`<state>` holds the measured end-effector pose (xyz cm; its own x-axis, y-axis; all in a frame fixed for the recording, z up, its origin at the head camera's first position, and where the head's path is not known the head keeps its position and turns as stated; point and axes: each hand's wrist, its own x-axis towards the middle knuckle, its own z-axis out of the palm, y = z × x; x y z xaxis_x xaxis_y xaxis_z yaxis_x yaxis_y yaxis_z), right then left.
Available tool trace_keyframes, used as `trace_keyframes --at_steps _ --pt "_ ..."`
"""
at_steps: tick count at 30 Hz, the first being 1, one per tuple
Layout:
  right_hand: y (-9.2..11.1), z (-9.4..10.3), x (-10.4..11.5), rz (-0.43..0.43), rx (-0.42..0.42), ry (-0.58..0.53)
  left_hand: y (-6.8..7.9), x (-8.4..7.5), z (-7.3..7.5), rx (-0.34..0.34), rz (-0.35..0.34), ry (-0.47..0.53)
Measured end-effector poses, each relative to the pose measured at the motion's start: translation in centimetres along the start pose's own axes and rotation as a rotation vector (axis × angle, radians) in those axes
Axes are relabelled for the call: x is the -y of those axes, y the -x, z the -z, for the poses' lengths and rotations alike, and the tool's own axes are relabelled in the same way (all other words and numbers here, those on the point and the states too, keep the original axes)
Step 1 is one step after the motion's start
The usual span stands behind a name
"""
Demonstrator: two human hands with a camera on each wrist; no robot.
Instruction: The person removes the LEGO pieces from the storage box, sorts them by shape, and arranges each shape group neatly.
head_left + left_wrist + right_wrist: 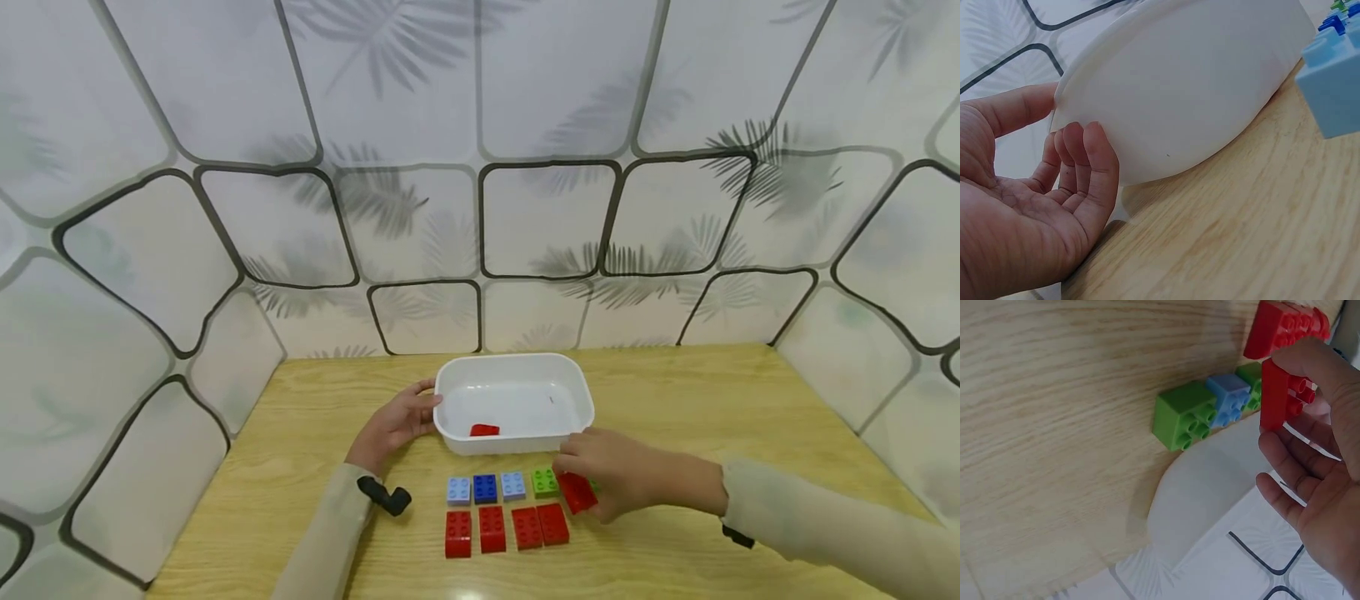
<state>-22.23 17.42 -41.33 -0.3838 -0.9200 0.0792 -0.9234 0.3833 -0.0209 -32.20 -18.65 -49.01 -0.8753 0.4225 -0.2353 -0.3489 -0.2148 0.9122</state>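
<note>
My left hand point(397, 423) holds the left end of a white plastic basin point(517, 445). In the left wrist view its thumb point(1025, 107) meets the rim and its curled fingers point(1102, 164) lie against the outer wall. A red toy brick point(576, 492) is pinched between thumb and fingers of my right hand point(618, 468), above the table by the basin's near right corner. That brick point(1274, 394) has its studs turned toward the palm in the right wrist view. Inside the basin lies another red brick point(484, 430), at the near left.
Before the basin, a row holds a light blue brick point(458, 492), a dark blue brick point(485, 489), another light blue brick point(513, 486) and green bricks point(543, 483). Nearer, several red bricks point(492, 529) form a second row. A patterned backdrop point(525, 312) stands behind the wooden table point(675, 392).
</note>
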Motion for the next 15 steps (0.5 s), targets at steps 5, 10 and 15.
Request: trace_keyframes --at_steps 5,10,15 --pt "0.5 -0.2 0.5 0.042 -0.035 0.039 -0.1 -0.1 0.0 -0.005 0.008 0.007" --pt "0.8 -0.9 0.7 0.060 -0.030 0.071 0.0 -0.2 0.0 -0.001 0.005 0.011" --pt "0.9 -1.3 1.0 0.007 0.067 0.071 -0.1 -0.1 0.0 -0.006 0.008 0.008"
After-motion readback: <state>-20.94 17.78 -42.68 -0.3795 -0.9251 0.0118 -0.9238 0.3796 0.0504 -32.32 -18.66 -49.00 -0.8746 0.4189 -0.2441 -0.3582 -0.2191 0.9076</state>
